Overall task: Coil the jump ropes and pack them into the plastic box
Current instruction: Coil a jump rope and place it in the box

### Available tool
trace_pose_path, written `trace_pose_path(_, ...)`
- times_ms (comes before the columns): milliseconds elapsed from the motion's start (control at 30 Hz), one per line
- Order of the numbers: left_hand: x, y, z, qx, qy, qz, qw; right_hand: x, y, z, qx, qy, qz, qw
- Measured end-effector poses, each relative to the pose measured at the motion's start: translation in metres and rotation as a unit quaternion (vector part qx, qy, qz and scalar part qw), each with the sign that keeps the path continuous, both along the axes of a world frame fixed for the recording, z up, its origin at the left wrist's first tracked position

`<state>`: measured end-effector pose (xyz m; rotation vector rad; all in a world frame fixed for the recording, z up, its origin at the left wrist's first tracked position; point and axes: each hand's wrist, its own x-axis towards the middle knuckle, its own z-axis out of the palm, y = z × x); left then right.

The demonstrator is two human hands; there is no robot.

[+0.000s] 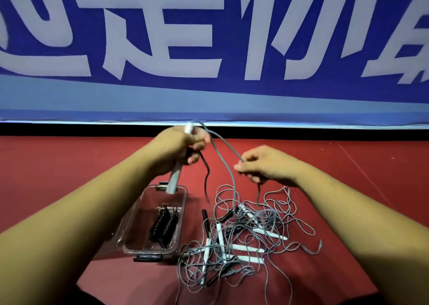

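Note:
My left hand (178, 149) grips a pale jump-rope handle (173, 179) upright above the far end of the clear plastic box (130, 228). A grey cord (224, 151) runs from that hand's top across to my right hand (264, 165), which pinches it between thumb and fingers. From there the cord drops into a tangled pile of grey jump ropes (243, 235) with white and black handles, lying on the red floor right of the box. Inside the box lie two black coiled items (163, 225).
The red floor (69, 160) stretches left and right of the pile. A blue banner with large white characters (209, 49) hangs along the back, above a black strip (92, 129). Black latches sit at both ends of the box.

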<state>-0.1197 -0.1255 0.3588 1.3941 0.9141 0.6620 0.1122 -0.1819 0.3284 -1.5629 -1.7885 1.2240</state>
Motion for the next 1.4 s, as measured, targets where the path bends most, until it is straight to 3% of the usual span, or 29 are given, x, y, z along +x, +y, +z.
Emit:
trace_pose_path(67,-0.006,0.009,0.002,-0.017,-0.052,0.056,0.997,0.017,-0.003,-0.012,-0.051,-0.047,0.007,0.998)
trace_pose_path(167,-0.017,0.019,0.001,-0.052,-0.054,0.131,0.988,0.034,-0.001,-0.025,-0.055,-0.029,-0.019,0.998)
trace_pose_path(267,-0.028,0.019,-0.006,-0.068,0.063,0.149,0.984,0.037,0.0,-0.027,-0.023,-0.014,-0.044,0.999)
trace_pose_path(333,-0.033,0.018,-0.014,-0.016,0.196,0.13,0.972,0.028,0.0,-0.023,-0.023,0.022,-0.058,0.998)
trace_pose_path(400,-0.033,0.013,-0.016,0.034,0.253,0.104,0.961,0.014,0.0,-0.01,0.011,-0.029,-0.039,0.999)
trace_pose_path(467,-0.024,0.006,-0.011,0.053,0.243,0.066,0.966,-0.002,-0.001,0.002,0.039,-0.069,-0.001,0.997)
trace_pose_path(633,0.001,-0.008,0.002,0.14,0.207,-0.015,0.968,-0.031,-0.009,0.018,0.053,-0.063,0.076,0.994)
trace_pose_path(767,0.003,-0.019,0.005,0.11,0.23,-0.167,0.952,-0.031,-0.006,0.026,0.106,-0.024,0.031,0.994)
trace_pose_path(867,0.006,-0.014,0.004,0.103,0.154,-0.054,0.981,-0.013,-0.004,0.016,0.025,0.062,0.016,0.998)
trace_pose_path(967,0.009,-0.006,0.001,0.074,0.092,0.056,0.991,0.006,-0.001,-0.002,-0.08,0.199,0.017,0.977)
trace_pose_path(1267,-0.014,0.021,-0.005,0.021,-0.014,0.246,0.969,0.017,0.003,-0.022,-0.115,0.119,-0.011,0.986)
trace_pose_path(1333,-0.029,0.029,-0.009,0.072,0.091,0.238,0.964,0.018,0.003,-0.019,-0.105,0.105,-0.009,0.989)
trace_pose_path(1400,-0.043,0.035,-0.015,0.165,0.317,0.194,0.913,0.015,0.001,-0.014,-0.084,0.099,-0.005,0.991)
